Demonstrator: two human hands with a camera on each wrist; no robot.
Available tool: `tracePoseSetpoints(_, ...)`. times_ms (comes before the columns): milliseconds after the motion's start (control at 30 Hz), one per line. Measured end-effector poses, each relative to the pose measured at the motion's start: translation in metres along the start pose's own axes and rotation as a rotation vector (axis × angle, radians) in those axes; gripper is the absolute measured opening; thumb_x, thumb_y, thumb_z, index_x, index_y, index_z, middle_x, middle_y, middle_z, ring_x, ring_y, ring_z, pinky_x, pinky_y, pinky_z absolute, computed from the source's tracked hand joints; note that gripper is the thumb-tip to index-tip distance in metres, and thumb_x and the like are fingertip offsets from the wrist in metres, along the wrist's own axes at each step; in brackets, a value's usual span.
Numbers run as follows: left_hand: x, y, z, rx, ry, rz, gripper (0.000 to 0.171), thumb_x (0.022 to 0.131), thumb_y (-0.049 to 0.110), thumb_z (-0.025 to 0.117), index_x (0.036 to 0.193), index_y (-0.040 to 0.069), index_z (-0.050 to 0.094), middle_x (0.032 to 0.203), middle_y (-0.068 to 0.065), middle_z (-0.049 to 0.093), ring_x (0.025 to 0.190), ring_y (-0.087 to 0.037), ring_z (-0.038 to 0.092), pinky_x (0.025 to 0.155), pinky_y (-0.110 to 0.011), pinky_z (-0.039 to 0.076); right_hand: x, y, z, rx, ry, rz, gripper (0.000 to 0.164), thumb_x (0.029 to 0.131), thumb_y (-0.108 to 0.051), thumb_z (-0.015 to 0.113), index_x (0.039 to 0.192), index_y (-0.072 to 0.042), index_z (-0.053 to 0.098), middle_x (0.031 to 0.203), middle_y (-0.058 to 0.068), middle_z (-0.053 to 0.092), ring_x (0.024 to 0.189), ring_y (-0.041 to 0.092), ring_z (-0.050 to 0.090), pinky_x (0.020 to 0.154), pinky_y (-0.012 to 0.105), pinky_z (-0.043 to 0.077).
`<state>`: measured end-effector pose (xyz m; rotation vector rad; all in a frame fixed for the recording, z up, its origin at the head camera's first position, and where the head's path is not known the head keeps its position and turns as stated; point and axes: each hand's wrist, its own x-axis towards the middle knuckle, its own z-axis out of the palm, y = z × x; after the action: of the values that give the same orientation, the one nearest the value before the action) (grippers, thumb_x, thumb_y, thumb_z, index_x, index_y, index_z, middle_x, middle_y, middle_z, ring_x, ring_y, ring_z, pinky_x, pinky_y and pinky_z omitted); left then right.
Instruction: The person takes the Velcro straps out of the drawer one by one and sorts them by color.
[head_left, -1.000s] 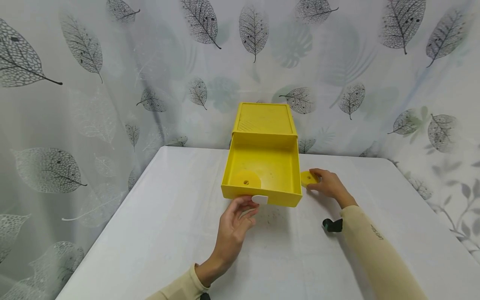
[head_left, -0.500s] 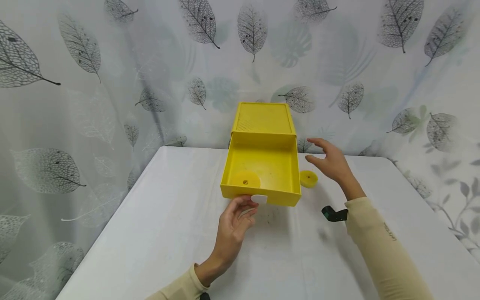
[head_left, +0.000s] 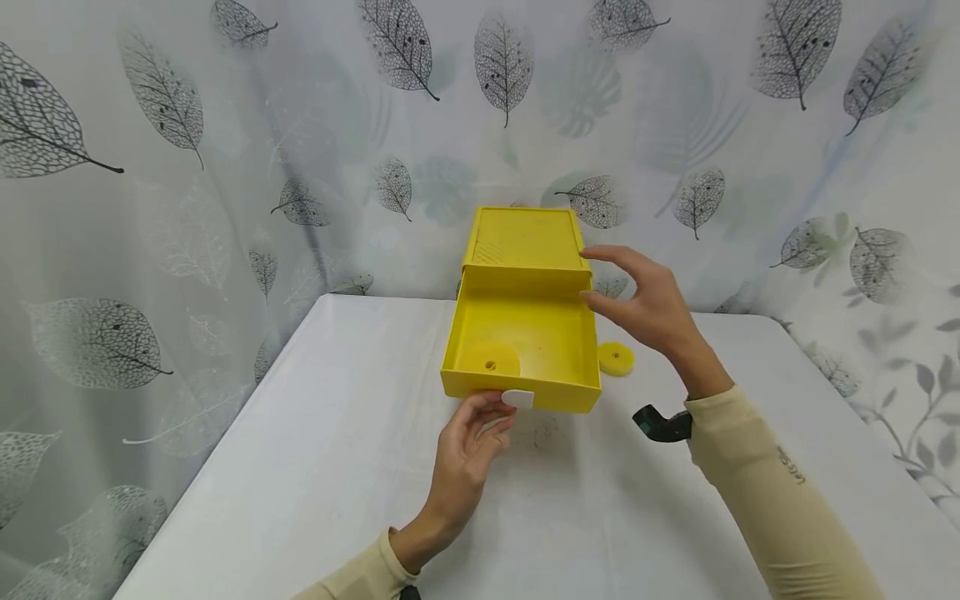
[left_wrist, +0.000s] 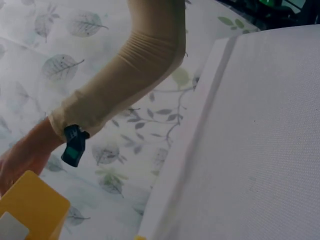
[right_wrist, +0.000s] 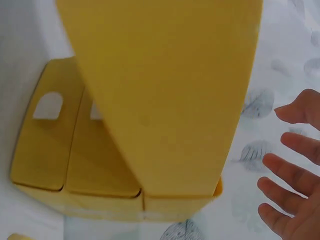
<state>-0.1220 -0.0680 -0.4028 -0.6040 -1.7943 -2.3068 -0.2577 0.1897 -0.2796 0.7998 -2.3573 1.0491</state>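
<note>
A small yellow drawer cabinet (head_left: 528,237) stands at the table's back, its top drawer (head_left: 558,333) pulled far out. Inside the drawer, near the front, lies a round yellow disc (head_left: 491,358) with a hole in its middle. My left hand (head_left: 461,467) holds the drawer's front, fingertips curled at its white tab (head_left: 517,399). A thick yellow disc (head_left: 617,358) with a centre hole lies on the table right of the drawer. My right hand (head_left: 648,304) hovers beside the cabinet's right side, thumb and fingers spread, holding nothing. The right wrist view shows its bare fingers (right_wrist: 285,172).
Two lower drawers (right_wrist: 45,130) with white tabs are pushed in beneath the top one. A white-covered table (head_left: 337,433) spreads around the cabinet. A leaf-print curtain (head_left: 300,108) hangs close behind it. A dark camera mount (head_left: 660,423) sticks out from the right sleeve.
My right hand has let go of the disc on the table, risen, and moved left to the cabinet's side. The left hand stays at the drawer front.
</note>
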Motion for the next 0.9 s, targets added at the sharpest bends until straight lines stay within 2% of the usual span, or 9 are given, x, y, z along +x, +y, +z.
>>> tracePoseSetpoints(133,0.0,0.0,-0.001,-0.008,-0.003,0.003,0.046,0.092,-0.008,0.05,0.138,-0.009,0.047,0.132,-0.027,0.051,0.13,-0.046,0.049,0.109,-0.041,0.046,0.006,-0.016,0.009,-0.013,-0.104,-0.122,0.052,0.089,-0.01,0.082,0.138,-0.007,0.065,0.141,0.011,0.062,0.132,0.035,0.054,0.11,0.058,0.041)
tracePoseSetpoints(267,0.001,0.001,-0.001,-0.007,-0.003,-0.002,0.046,0.092,-0.008,0.051,0.138,-0.01,0.046,0.132,-0.029,0.05,0.13,-0.046,0.049,0.109,-0.041,0.046,0.011,-0.027,0.02,-0.017,-0.242,-0.189,0.054,0.086,-0.011,0.085,0.136,-0.004,0.065,0.135,0.014,0.065,0.118,0.038,0.06,0.103,0.056,0.047)
tracePoseSetpoints(433,0.0,0.001,-0.001,-0.009,-0.012,-0.01,0.047,0.092,-0.007,0.051,0.139,-0.011,0.044,0.133,-0.03,0.049,0.13,-0.048,0.048,0.109,-0.04,0.045,0.015,-0.034,0.031,0.002,-0.405,-0.202,0.053,0.085,-0.01,0.086,0.134,-0.003,0.067,0.13,0.014,0.067,0.11,0.035,0.062,0.095,0.055,0.051)
tracePoseSetpoints(667,0.0,0.002,0.001,-0.019,-0.011,-0.019,0.046,0.093,-0.006,0.051,0.139,-0.007,0.046,0.133,-0.024,0.051,0.13,-0.04,0.051,0.109,-0.04,0.045,0.017,-0.035,0.044,-0.004,-0.626,-0.196,0.054,0.086,-0.009,0.085,0.136,-0.005,0.067,0.132,0.01,0.068,0.117,0.031,0.063,0.102,0.051,0.049)
tracePoseSetpoints(800,0.0,0.003,0.001,-0.013,-0.01,-0.032,0.046,0.093,-0.005,0.052,0.139,-0.007,0.046,0.133,-0.024,0.05,0.131,-0.04,0.051,0.109,-0.04,0.045,0.018,-0.036,0.051,-0.017,-0.706,-0.198,0.055,0.087,-0.005,0.083,0.139,-0.007,0.066,0.132,0.007,0.068,0.115,0.029,0.064,0.098,0.049,0.052)
tracePoseSetpoints(900,0.0,0.004,0.001,-0.006,-0.011,-0.034,0.046,0.093,-0.005,0.053,0.139,-0.007,0.046,0.133,-0.024,0.05,0.131,-0.04,0.051,0.109,-0.039,0.045,0.019,-0.036,0.056,-0.05,-0.733,-0.221,0.058,0.086,-0.004,0.082,0.141,-0.008,0.064,0.129,0.004,0.069,0.104,0.027,0.064,0.089,0.046,0.052)
